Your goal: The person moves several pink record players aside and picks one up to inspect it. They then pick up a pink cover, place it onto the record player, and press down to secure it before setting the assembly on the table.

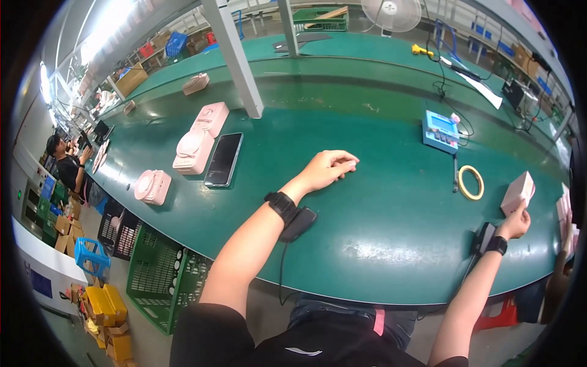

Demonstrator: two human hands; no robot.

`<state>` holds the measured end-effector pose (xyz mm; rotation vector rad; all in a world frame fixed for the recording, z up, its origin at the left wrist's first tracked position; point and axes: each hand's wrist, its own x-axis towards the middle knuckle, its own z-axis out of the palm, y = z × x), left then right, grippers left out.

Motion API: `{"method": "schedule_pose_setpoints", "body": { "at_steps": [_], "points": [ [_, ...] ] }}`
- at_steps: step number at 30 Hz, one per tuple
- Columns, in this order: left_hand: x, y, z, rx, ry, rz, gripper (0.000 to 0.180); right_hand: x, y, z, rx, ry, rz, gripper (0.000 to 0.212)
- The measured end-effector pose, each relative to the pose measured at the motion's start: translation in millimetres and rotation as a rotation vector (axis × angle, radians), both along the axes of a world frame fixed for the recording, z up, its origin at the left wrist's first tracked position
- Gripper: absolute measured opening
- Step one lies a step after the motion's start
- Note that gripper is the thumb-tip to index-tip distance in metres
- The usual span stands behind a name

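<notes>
Resting on the green tabletop (pixel 391 208), my left hand (pixel 330 169) has loosely bent fingers and nothing visible in it. To the far right, my right hand (pixel 516 223) grips a small pale pink box-shaped device (pixel 517 192) by its near end; the fingers' far side is hidden. A roll of yellowish tape (pixel 471 182) lies left of that device. Behind the roll stands a light blue instrument (pixel 441 131) with a screen and buttons. On the left are a pink device with a round front (pixel 153 187), two more pink devices (pixel 194 150) (pixel 211 118) and a dark-screened phone (pixel 224 159).
A grey post (pixel 235 61) rises from the table's back part. Black cables (pixel 441 85) hang behind the blue instrument. Green crates (pixel 160 275) and a blue stool (pixel 92 257) stand on the floor at left. Another person (pixel 70 165) sits at the table's far left end.
</notes>
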<state>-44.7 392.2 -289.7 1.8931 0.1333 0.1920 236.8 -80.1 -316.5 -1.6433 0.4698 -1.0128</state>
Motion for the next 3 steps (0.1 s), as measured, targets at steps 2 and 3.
{"method": "schedule_pose_setpoints", "body": {
  "at_steps": [2, 3],
  "points": [
    [-2.4, 0.7, -1.1, -0.004, 0.028, -0.003, 0.030, 1.8, 1.0, -8.5, 0.084, -0.040, 0.124, 0.051],
    [-2.7, 1.1, -1.1, -0.003, 0.035, -0.003, 0.030, 5.0, 2.4, -11.4, 0.159, -0.069, 0.221, 0.054]
  ]
}}
